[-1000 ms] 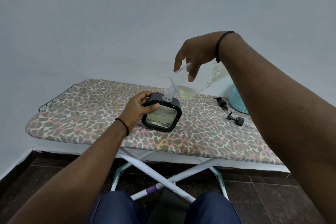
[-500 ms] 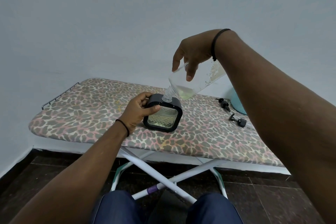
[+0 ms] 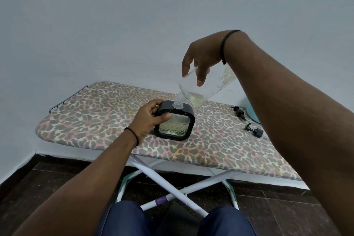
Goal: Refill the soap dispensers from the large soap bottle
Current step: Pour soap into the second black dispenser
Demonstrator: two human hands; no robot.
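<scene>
Here, a square black-framed soap dispenser [image 3: 174,123] is stood upright on the leopard-print ironing board [image 3: 92,115], and it is gripped by the left hand [image 3: 148,119]: the thumb is laid across the upper front edge of its frame, while the other fingers [image 3: 153,105] are curled round its far left corner. A pale liquid is seen through the patterned clear front, just below and to the right of that thumb. Above the dispenser, a large clear soap bottle [image 3: 203,90] is held tilted neck-down by the right hand [image 3: 204,57], whose fingers are bent loosely over the upper side of the bottle, the fingertips pointing downward; how the thumb is placed behind the bottle cannot be told. The bottle's threaded neck is set into the opening in the dispenser's top, directly below the right fingertips and just right of the left fingers. A small pool of yellowish soap is gathered in the bottle's lower shoulder, beneath the right fingers. A torn label remnant is seen on the bottle near the right wrist. Well to the right of both hands, two black pump heads are laid on the board: one pump head [image 3: 239,112] farther back and a second pump head [image 3: 253,130] nearer, both partly cut off by the right forearm. A teal object [image 3: 251,114] is glimpsed beside them.
</scene>
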